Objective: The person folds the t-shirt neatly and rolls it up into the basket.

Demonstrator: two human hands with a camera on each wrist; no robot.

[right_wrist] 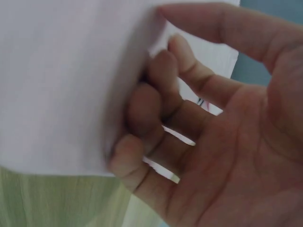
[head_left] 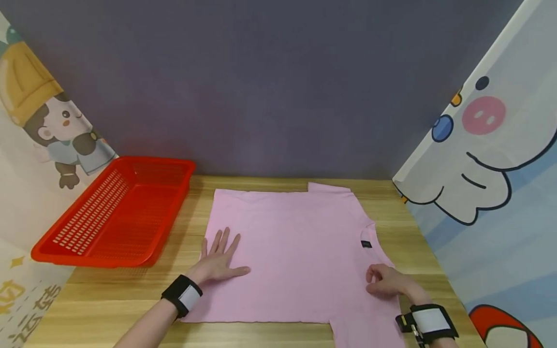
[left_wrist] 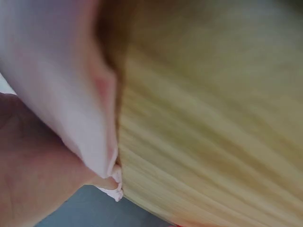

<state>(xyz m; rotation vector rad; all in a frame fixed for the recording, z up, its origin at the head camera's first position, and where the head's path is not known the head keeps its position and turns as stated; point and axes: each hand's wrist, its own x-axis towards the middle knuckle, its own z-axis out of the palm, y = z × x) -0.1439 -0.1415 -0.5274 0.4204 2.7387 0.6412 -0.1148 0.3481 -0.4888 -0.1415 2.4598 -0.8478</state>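
Note:
A pink T-shirt [head_left: 287, 251] lies spread on the table with its collar toward the right and one sleeve toward the front edge. My left hand [head_left: 219, 261] rests on the shirt's left part, fingers spread and straight. In the left wrist view, the cloth [left_wrist: 71, 104] covers part of that hand [left_wrist: 38, 165]. Near the shoulder below the collar, my right hand [head_left: 387, 280] touches the fabric with loosely bent fingers. The right wrist view shows its fingertips [right_wrist: 144, 109] against the cloth, the thumb apart from them. A dark label [head_left: 366, 244] shows inside the collar.
A red plastic basket [head_left: 163, 208] with slotted sides stands left of the shirt. The wood-grain table [head_left: 109, 299] shows around the cloth. A dark grey panel [head_left: 261, 87] rises behind it, and printed cartoon sheets [head_left: 518, 159] flank both sides.

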